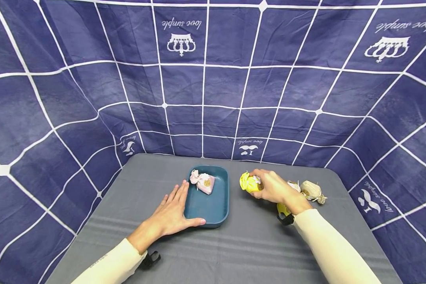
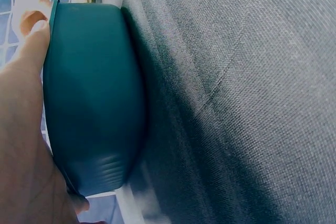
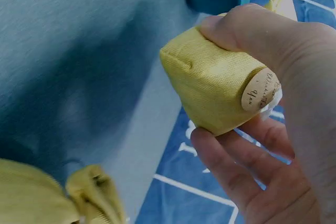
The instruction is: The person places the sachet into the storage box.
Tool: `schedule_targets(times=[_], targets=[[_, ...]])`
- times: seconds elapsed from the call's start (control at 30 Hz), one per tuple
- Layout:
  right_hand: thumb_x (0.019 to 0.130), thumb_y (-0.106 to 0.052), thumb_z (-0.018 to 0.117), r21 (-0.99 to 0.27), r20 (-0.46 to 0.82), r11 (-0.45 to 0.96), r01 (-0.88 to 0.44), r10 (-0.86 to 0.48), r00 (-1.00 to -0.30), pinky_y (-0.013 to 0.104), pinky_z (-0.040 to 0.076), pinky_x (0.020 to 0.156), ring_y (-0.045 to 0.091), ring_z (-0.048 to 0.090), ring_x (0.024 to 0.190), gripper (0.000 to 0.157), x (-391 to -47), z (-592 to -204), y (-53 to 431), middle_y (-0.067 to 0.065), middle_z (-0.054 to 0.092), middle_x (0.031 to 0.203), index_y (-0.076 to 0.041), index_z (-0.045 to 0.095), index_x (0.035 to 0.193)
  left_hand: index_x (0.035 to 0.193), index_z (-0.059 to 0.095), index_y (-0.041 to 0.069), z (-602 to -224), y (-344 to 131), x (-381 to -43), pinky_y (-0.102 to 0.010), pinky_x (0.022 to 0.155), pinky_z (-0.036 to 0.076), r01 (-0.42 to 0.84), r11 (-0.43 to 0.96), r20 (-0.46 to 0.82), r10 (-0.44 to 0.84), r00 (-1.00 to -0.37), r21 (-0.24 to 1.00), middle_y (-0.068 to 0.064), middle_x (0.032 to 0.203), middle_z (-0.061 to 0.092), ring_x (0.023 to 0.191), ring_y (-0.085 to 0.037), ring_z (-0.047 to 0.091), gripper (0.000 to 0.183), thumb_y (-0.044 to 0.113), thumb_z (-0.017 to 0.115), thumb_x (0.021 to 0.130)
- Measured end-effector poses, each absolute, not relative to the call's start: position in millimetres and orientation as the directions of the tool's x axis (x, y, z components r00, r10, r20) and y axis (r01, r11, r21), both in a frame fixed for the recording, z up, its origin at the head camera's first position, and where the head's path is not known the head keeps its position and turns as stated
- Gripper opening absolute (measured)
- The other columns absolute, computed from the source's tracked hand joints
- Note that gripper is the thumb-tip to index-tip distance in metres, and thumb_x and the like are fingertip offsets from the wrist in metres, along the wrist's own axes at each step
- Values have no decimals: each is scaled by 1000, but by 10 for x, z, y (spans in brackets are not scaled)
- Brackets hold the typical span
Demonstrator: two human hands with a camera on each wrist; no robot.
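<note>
My right hand (image 1: 271, 185) holds a yellow sachet (image 1: 250, 183) above the table, right of a blue-green tray (image 1: 207, 209). In the right wrist view the thumb presses one side of the sachet (image 3: 210, 77) and fingers support the other; a round paper label shows on it. My left hand (image 1: 172, 213) rests against the tray's left side, fingers spread and fairly straight, thumb over the near rim. Inside the tray, toward the back, lies a pink sachet (image 1: 205, 183) with a tied neck and round label.
Behind my right wrist lie a beige sachet (image 1: 312, 191), a whitish sachet (image 1: 294, 185) and another yellow sachet (image 1: 283, 209), partly hidden. Grey cloth (image 1: 241, 244) covers the table. Blue checked curtains (image 1: 220, 86) stand at the back and both sides.
</note>
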State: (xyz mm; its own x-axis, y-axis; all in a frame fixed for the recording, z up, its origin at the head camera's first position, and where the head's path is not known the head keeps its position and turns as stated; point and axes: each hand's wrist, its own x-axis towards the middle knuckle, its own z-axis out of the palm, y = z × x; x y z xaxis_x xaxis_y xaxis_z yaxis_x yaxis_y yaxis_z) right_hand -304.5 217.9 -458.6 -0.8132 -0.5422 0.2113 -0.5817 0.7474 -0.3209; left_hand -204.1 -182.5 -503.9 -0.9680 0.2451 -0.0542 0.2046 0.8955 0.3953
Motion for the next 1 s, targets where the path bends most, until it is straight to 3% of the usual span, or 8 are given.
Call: schedule_targets(times=[0.47,1.0], targets=[[85,-23,99,-334,309,669,-664,-588,-748,50,67,99,27,78,108,58,-3071,-4330,1704,12,82,125,-6,73,134,189,9,10,-5017,-1829,-2046,-79,142,24,228,893,-53,268,-962,387,-10,199,9,184,-43,19,150,96,77,86],[90,-23,96,-400,255,648,-649,-601,-757,48,66,105,31,78,119,59,-3268,-4175,1120,16,81,135,-5,69,139,189,10,11,-4986,-1840,-2061,-80,141,26,246,898,-66,288,-955,364,-10,199,10,184,-43,19,149,96,77,87]])
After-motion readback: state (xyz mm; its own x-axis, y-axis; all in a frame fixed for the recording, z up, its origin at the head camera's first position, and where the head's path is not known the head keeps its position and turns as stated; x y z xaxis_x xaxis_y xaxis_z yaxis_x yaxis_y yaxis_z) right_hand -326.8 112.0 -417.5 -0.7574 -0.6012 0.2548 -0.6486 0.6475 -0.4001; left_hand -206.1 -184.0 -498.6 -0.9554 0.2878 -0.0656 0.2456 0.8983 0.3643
